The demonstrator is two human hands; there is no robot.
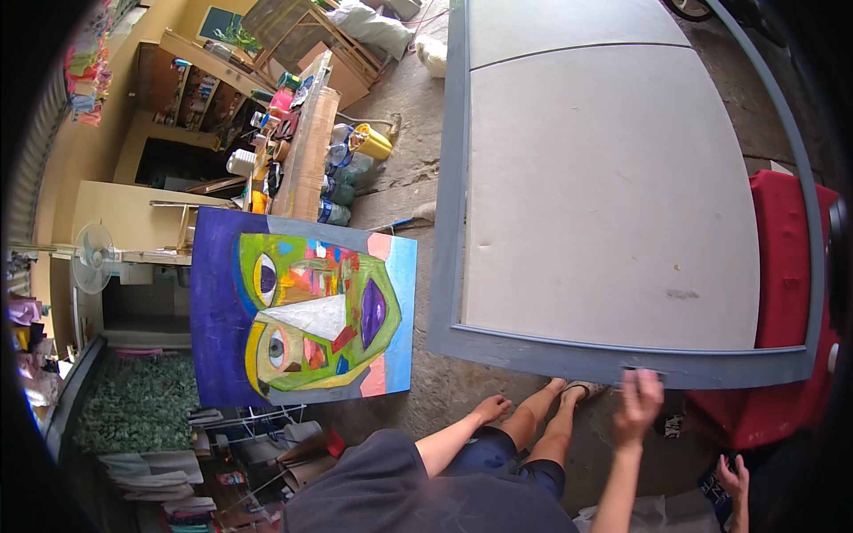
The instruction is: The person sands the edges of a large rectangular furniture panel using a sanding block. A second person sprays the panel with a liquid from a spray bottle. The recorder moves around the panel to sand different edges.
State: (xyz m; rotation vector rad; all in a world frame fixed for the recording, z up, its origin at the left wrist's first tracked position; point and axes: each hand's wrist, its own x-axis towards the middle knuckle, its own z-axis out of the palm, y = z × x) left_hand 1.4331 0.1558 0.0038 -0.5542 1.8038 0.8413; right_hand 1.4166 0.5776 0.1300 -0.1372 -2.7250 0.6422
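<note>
My right hand (638,408) presses a thin dark flat piece (641,368), possibly sandpaper, against the near rail of a large grey-painted frame (546,360). The hand is blurred and covers most of that piece. Pale scuff marks show on the paint around it. Inside the frame lie pale flat boards (600,200) with a dark seam between them. My left hand (493,408) hangs beside my thigh, apart from the frame, its fingers loosely bent with nothing visible in them.
A colourful face painting (306,313) stands to the left. Beyond it, a cluttered bench (303,160) has plastic bottles (338,186) and a yellow bucket (370,141) below. Red cloth (781,260) lies under the frame's right end. Another person's hand (733,474) is at lower right.
</note>
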